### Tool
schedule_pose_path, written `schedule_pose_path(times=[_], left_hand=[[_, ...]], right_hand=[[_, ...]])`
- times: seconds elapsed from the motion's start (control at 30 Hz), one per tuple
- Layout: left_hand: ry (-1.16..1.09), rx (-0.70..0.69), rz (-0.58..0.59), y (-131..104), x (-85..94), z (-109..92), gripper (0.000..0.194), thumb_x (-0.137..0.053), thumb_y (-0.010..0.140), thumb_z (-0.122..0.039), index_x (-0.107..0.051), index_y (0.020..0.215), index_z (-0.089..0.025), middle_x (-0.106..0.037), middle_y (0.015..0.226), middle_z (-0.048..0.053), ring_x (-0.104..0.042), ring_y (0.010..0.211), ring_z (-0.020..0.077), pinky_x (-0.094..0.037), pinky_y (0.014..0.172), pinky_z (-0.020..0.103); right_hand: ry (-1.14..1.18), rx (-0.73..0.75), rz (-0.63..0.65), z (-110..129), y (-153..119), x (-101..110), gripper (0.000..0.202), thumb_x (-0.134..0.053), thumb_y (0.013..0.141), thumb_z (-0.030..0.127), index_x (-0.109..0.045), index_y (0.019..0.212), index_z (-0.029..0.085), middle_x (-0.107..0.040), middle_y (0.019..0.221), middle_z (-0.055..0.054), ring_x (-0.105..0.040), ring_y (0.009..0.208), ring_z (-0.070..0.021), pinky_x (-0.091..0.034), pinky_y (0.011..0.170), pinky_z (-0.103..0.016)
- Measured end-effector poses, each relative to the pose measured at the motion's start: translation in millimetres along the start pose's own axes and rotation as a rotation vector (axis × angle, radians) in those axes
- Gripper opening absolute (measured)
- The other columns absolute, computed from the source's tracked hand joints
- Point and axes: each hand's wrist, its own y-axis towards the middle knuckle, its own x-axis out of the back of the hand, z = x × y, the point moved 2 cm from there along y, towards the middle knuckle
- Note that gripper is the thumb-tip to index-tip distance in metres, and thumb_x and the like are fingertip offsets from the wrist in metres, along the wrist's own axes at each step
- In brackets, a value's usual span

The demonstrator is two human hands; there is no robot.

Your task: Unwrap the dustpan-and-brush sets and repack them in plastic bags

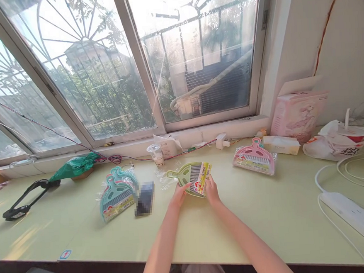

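Observation:
Between my two hands is a green dustpan-and-brush set (pixel 185 177), tilted with its handle to the left and a printed label along its right side. My left hand (pixel 179 195) grips its lower edge. Over at the label end, my right hand (pixel 212 191) holds the other side. To the left lie teal dustpan-and-brush sets (pixel 117 195), overlapping in clear wrapping. A pink dustpan-and-brush set (pixel 255 158), also wrapped, lies to the right on the table (pixel 226 237). Just left of my left hand is a dark, pixelated flat object (pixel 145 199).
A cup (pixel 156 155) stands by the windowsill. On the left are a black strap-like frame (pixel 27 199) and a green plastic bag (pixel 76 166). At right are a pink box (pixel 299 116), a white bag (pixel 328 143) and a power strip (pixel 356 216) with cables.

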Motion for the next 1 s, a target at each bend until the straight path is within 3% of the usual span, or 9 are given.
schedule_pose_path(times=[0.2, 0.3, 0.43, 0.57, 0.73, 0.87, 1.0], left_hand=[[0.006, -0.018, 0.012, -0.4, -1.6, -1.4, 0.066, -0.085, 0.061, -0.020, -0.058, 0.121, -0.021, -0.068, 0.114, 0.010, -0.066, 0.106, 0.0253, -0.052, 0.095, 0.039], [0.000, -0.014, 0.051, -0.4, -2.9, 1.1, 0.066, -0.085, 0.059, -0.019, -0.059, 0.120, -0.020, -0.069, 0.113, 0.011, -0.066, 0.105, 0.0267, -0.053, 0.092, 0.040], [-0.009, -0.035, 0.067, 0.4, -2.0, 2.1, 0.065, -0.084, 0.057, -0.015, -0.061, 0.118, -0.019, -0.069, 0.114, 0.011, -0.066, 0.105, 0.0268, -0.053, 0.091, 0.039], [0.002, -0.049, 0.079, -1.0, -3.9, 0.9, 0.066, -0.084, 0.058, -0.014, -0.060, 0.120, -0.019, -0.069, 0.114, 0.010, -0.065, 0.107, 0.0262, -0.051, 0.095, 0.041], [0.026, -0.024, 0.102, -2.5, -6.7, 2.5, 0.069, -0.084, 0.057, -0.012, -0.059, 0.121, -0.020, -0.069, 0.113, 0.010, -0.063, 0.111, 0.0273, -0.049, 0.099, 0.043], [0.014, -0.006, 0.090, -1.9, -5.3, 3.4, 0.072, -0.084, 0.055, -0.010, -0.059, 0.121, -0.020, -0.068, 0.115, 0.010, -0.062, 0.113, 0.0272, -0.046, 0.103, 0.044], [-0.004, -0.013, 0.082, -2.9, -5.2, 1.5, 0.072, -0.085, 0.057, -0.013, -0.058, 0.124, -0.021, -0.067, 0.116, 0.010, -0.060, 0.116, 0.0263, -0.043, 0.106, 0.045]], right_hand=[[-0.160, 0.058, 0.043, -2.2, 4.6, 5.5, 0.029, -0.045, 0.082, 0.047, -0.052, 0.095, 0.023, -0.069, 0.081, -0.006, -0.062, 0.059, -0.0207, -0.044, 0.054, -0.030], [-0.059, 0.063, 0.130, 4.8, -0.9, 3.5, 0.032, -0.051, 0.080, 0.051, -0.049, 0.097, 0.024, -0.071, 0.086, -0.005, -0.055, 0.047, -0.0173, -0.043, 0.050, -0.031], [0.010, 0.099, 0.196, 12.8, -8.2, -0.1, 0.034, -0.053, 0.081, 0.053, -0.051, 0.098, 0.024, -0.071, 0.088, -0.004, -0.053, 0.047, -0.0161, -0.043, 0.050, -0.030], [-0.244, 0.188, 0.115, 11.3, -6.9, 3.1, 0.028, -0.046, 0.088, 0.046, -0.059, 0.097, 0.024, -0.070, 0.085, -0.004, -0.060, 0.062, -0.0192, -0.042, 0.059, -0.030], [-0.513, 0.167, 0.009, 6.1, -1.5, 10.4, 0.025, -0.044, 0.090, 0.039, -0.064, 0.097, 0.026, -0.070, 0.089, -0.002, -0.060, 0.071, -0.0189, -0.033, 0.060, -0.028], [-0.541, 0.203, -0.040, 5.4, -0.4, 11.5, 0.030, -0.042, 0.091, 0.040, -0.066, 0.086, 0.023, -0.069, 0.091, -0.003, -0.059, 0.076, -0.0183, -0.032, 0.060, -0.027], [-0.462, 0.110, -0.124, 4.5, -0.5, 14.1, 0.035, -0.043, 0.089, 0.048, -0.067, 0.085, 0.023, -0.069, 0.086, -0.003, -0.057, 0.068, -0.0166, -0.031, 0.058, -0.027]])
